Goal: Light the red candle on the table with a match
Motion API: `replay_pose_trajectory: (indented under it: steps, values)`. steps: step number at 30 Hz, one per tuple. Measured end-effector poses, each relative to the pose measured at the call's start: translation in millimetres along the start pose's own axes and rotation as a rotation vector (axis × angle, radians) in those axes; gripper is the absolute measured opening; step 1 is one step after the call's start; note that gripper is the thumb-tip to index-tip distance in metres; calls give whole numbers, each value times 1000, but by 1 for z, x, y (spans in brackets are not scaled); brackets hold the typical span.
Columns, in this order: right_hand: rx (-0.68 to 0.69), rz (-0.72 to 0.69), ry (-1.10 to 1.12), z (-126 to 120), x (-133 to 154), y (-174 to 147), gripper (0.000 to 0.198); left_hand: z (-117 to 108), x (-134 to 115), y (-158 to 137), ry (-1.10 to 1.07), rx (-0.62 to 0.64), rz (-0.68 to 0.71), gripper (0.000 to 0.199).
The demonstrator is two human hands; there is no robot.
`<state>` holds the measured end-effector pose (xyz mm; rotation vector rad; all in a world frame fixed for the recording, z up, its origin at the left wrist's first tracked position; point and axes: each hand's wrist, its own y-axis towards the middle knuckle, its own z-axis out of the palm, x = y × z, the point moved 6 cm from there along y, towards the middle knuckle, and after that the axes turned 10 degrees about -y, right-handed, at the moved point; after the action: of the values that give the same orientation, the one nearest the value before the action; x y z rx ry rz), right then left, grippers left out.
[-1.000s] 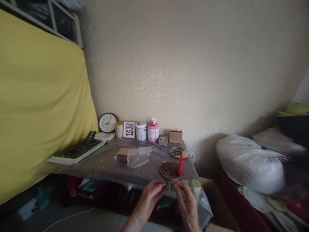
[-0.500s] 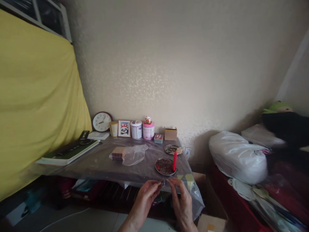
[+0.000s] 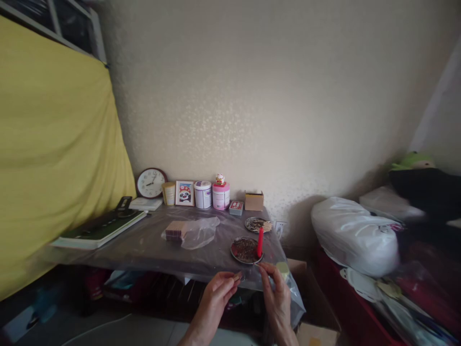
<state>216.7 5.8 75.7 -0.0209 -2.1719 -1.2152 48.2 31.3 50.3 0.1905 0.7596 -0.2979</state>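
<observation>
At the desk's (image 3: 151, 245) front right edge, our left hand (image 3: 216, 293) pinches a small matchbox (image 3: 236, 277); our right hand (image 3: 275, 293) pinches something too thin to identify. Just beyond stands the red candle (image 3: 260, 242) on its dish (image 3: 242, 251): a clumsy strike could topple it.

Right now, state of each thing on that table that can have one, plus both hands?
Red candle: upright in near dish, unlit.
Near dish: full of dark bits.
Far dish: holds bits too.
Plastic bag: crumpled, lying flat.
Cardboard box: open top.
White tin: lidded.
Left hand: pinching a small item.
Right hand: fingers pinched, contents unclear.
</observation>
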Motion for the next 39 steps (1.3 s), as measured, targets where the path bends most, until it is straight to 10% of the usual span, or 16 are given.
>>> replay_pose_trajectory:
  steps: [22,39]
  values:
    - [106,-240,46,0,40,-15,15,1,2,5,-41,-3,66,14]
    - [22,151,72,3,-17,-12,20,-39,-4,6,67,-141,58,20]
